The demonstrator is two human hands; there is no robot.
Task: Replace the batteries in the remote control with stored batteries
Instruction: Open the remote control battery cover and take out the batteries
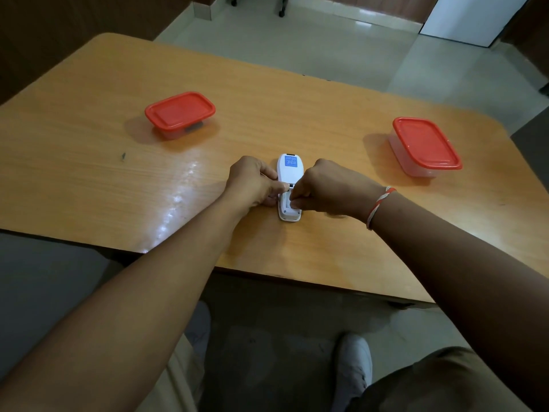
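A: Item one?

B: Remote control point(288, 185), white, face down on the worktop point(89, 162), near its front edge. I log my left hand point(254, 184) curled round its left side, I'd say to steady it; my right hand point(322, 187) pinches at the battery bay in the back, fingertips bent in. Whether that grip has hold of a cover or a cell, I cannot tell.

A: Stores?

B: Left container point(180, 113), red lid on, something dark inside; right container point(425, 146), red lid on, contents unclear. Both well apart from the remote, one on each side, probably one for spent cells, one for fresh.

A: Room?

B: Bare wood all round the remote; open paths to either container. Front edge near my wrists.
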